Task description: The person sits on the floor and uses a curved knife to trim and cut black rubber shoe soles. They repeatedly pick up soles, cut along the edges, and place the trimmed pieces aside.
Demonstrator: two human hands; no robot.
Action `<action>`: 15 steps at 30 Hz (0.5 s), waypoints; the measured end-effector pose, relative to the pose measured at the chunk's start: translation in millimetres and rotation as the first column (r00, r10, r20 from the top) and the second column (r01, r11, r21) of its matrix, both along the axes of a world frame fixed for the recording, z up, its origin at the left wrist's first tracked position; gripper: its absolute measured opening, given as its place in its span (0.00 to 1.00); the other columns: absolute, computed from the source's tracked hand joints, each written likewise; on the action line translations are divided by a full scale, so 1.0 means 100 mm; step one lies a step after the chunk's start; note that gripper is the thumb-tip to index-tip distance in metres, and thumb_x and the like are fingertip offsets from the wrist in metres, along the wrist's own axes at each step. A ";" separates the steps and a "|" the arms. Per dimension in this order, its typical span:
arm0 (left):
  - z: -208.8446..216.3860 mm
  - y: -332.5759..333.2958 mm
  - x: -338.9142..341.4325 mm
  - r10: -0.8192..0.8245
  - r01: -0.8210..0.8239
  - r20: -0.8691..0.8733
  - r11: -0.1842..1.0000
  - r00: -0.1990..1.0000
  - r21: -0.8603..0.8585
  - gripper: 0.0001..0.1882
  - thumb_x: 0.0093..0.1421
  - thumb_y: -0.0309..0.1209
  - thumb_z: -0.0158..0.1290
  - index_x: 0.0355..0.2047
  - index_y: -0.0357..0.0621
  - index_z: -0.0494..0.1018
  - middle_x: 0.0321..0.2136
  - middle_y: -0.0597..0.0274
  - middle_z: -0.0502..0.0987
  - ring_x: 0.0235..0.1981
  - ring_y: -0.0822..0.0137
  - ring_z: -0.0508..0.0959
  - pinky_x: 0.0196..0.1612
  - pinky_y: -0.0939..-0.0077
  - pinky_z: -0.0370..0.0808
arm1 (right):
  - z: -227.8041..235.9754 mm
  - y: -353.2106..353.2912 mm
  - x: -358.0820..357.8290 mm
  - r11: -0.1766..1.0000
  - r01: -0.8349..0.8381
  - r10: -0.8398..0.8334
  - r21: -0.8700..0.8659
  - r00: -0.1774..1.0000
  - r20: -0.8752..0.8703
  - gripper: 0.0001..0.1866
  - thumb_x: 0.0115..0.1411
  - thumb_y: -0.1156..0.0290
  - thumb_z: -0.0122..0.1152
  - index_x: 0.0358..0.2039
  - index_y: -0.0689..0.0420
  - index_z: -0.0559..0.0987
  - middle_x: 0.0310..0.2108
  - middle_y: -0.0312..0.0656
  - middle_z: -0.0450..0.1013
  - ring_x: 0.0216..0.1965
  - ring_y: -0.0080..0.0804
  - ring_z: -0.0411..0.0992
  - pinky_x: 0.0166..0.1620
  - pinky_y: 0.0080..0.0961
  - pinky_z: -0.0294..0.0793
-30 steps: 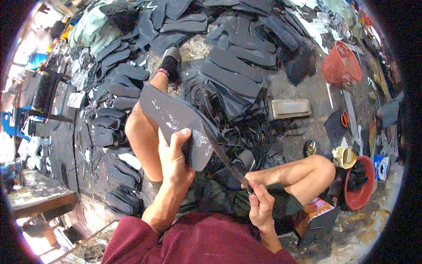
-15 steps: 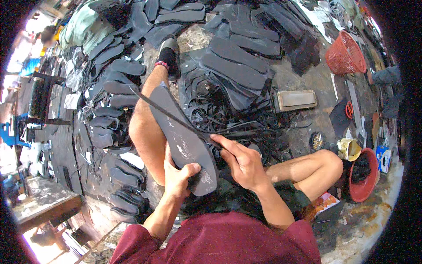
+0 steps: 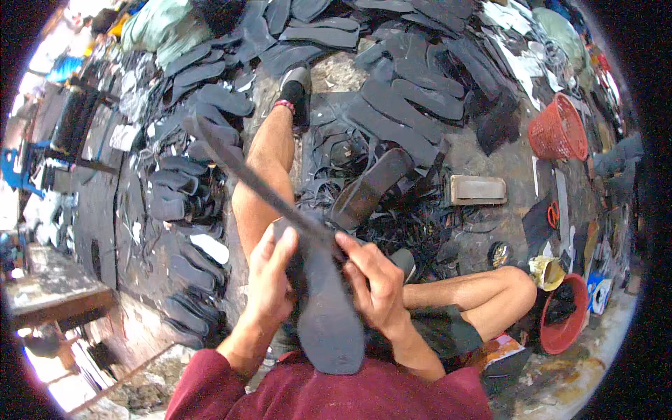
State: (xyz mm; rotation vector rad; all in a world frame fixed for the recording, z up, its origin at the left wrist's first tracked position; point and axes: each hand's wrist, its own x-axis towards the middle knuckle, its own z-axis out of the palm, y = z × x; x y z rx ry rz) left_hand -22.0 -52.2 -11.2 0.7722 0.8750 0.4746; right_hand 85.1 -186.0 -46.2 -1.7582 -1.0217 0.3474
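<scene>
- The sole cutout (image 3: 327, 308) between the hands — dark grey, plain.
- Sleeves (image 3: 336, 392) — maroon.
- The mesh basket (image 3: 558, 130) — red.
- The bucket (image 3: 563, 315) — red.
- The block (image 3: 478, 190) on the floor — pale grey.
- The stacked soles (image 3: 413, 105) — dark grey to black.
- The anklet (image 3: 284, 104) — red.

One view only — a head-worn fisheye looking steeply down, close over the hands and the person's lap, facing out across the floor (image 3: 483, 150). Straight edges curve toward the dark round rim — the forearms enter from below.
</scene>
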 end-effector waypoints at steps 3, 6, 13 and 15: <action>-0.12 0.15 -0.17 -0.105 0.109 0.051 0.991 0.993 -0.073 0.11 0.66 0.34 0.54 0.44 0.41 0.76 0.36 0.65 0.80 0.34 0.74 0.79 0.39 0.77 0.77 | -0.23 -0.26 -0.14 1.000 -0.020 0.020 -0.021 1.000 -0.016 0.26 0.58 0.76 0.63 0.58 0.48 0.76 0.33 0.43 0.73 0.32 0.44 0.73 0.37 0.38 0.73; 0.00 0.19 -0.20 -0.126 0.130 0.043 0.987 0.991 -0.095 0.13 0.64 0.37 0.57 0.42 0.41 0.77 0.33 0.67 0.81 0.31 0.75 0.79 0.36 0.78 0.76 | -0.49 -0.75 -0.34 0.996 0.001 -0.011 -0.093 0.994 -0.112 0.26 0.56 0.79 0.61 0.57 0.51 0.76 0.36 0.46 0.74 0.35 0.46 0.72 0.39 0.38 0.72; -0.10 0.19 -0.24 -0.228 0.226 -0.015 0.970 0.974 -0.085 0.16 0.60 0.38 0.63 0.41 0.39 0.78 0.33 0.66 0.81 0.31 0.75 0.79 0.37 0.78 0.76 | -0.41 -1.03 -0.30 0.974 -0.015 -0.005 -0.225 0.996 -0.091 0.25 0.55 0.81 0.59 0.54 0.54 0.77 0.34 0.47 0.73 0.34 0.45 0.71 0.38 0.38 0.72; -0.14 0.20 -0.26 -0.282 0.280 -0.048 0.959 0.958 -0.035 0.16 0.59 0.36 0.65 0.41 0.39 0.78 0.33 0.65 0.82 0.32 0.75 0.79 0.37 0.78 0.76 | -0.31 -0.87 0.03 0.976 -0.082 0.073 -0.200 0.996 -0.050 0.23 0.56 0.76 0.61 0.54 0.51 0.78 0.29 0.45 0.72 0.28 0.44 0.70 0.33 0.38 0.71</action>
